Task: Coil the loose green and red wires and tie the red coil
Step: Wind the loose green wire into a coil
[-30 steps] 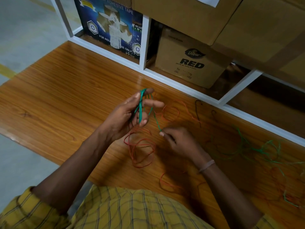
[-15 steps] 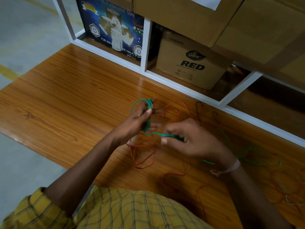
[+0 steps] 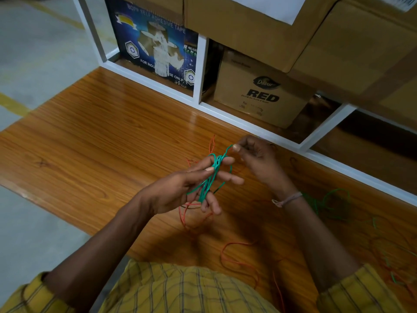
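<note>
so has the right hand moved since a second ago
Yes. The right hand has gone up and away from the person, closer to the white shelf rail, pinching the green wire.

A glossy wood-grain worktop [image 3: 101,141] ran along a white-framed shelf unit [image 3: 199,71]. In the shelf stood a blue carton [image 3: 155,44] printed "SELF ADHESIVE TAPE" and, in the next bay, a brown carton [image 3: 261,96] printed "RED". Larger plain cardboard boxes [image 3: 248,26] sat above. Grey floor [image 3: 33,53] lay beyond the worktop.
</note>
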A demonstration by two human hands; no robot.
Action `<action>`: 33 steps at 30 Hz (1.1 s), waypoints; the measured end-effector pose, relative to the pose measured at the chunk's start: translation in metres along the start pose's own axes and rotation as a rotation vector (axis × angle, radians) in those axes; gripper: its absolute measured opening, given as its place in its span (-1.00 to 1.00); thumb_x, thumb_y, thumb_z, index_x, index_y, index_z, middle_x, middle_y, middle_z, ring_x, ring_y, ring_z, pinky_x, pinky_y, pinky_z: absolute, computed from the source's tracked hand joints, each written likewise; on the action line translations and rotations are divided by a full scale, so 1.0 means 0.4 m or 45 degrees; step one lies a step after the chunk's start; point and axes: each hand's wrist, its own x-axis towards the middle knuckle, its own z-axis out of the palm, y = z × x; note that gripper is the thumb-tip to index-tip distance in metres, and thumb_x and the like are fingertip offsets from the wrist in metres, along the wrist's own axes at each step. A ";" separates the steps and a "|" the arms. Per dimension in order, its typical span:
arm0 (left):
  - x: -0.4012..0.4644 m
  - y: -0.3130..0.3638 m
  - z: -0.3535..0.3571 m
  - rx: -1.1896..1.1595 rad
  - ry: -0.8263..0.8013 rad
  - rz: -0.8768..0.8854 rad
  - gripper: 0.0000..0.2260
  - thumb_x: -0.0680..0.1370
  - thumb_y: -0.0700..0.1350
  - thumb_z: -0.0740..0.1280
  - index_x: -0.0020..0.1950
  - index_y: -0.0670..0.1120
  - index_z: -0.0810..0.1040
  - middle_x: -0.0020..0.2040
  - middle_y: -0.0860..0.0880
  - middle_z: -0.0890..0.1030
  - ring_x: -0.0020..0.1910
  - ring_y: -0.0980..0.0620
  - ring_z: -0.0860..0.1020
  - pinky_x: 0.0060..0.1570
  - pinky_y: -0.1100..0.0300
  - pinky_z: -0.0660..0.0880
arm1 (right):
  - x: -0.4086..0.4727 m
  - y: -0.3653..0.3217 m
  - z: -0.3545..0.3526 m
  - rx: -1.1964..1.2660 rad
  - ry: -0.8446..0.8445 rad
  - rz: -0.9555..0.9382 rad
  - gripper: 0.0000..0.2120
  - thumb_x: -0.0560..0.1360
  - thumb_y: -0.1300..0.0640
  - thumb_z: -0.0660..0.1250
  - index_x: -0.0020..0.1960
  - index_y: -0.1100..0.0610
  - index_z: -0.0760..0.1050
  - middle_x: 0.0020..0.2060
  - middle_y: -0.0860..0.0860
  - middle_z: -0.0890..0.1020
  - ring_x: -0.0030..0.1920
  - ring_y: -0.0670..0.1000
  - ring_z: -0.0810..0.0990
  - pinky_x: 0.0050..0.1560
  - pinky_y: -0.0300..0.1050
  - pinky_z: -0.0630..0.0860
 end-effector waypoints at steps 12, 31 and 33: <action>0.038 0.023 -0.041 -0.613 0.176 0.193 -0.57 0.79 -0.06 0.01 0.67 -0.04 0.28 0.61 -0.09 0.46 0.31 -0.38 0.64 0.21 -0.10 0.66 | -0.191 0.067 0.078 -0.659 -0.291 -0.172 -0.77 0.67 -0.10 0.19 -0.15 -0.12 0.40 -0.38 -0.04 0.53 -0.30 0.05 0.57 -0.27 0.04 0.43; 0.096 -0.033 0.003 0.591 0.582 0.066 -0.65 0.80 -0.01 0.12 0.59 0.00 0.30 0.51 -0.14 0.48 0.10 -0.01 0.76 0.14 0.02 0.67 | -0.205 -0.163 -0.089 -0.111 -0.477 -0.133 -0.90 0.64 0.19 0.40 -0.02 0.21 0.63 -0.32 0.04 0.61 -0.35 0.00 0.54 -0.34 -0.20 0.45; 0.080 -0.022 0.030 0.600 0.499 0.015 -0.69 0.81 -0.05 0.09 0.55 -0.07 0.31 0.42 -0.09 0.54 -0.08 -0.12 0.78 0.00 -0.02 0.67 | -0.193 -0.173 -0.121 0.064 -0.398 -0.113 -0.90 0.62 0.27 0.39 -0.01 0.32 0.60 -0.39 0.05 0.55 -0.45 -0.08 0.47 -0.40 -0.30 0.41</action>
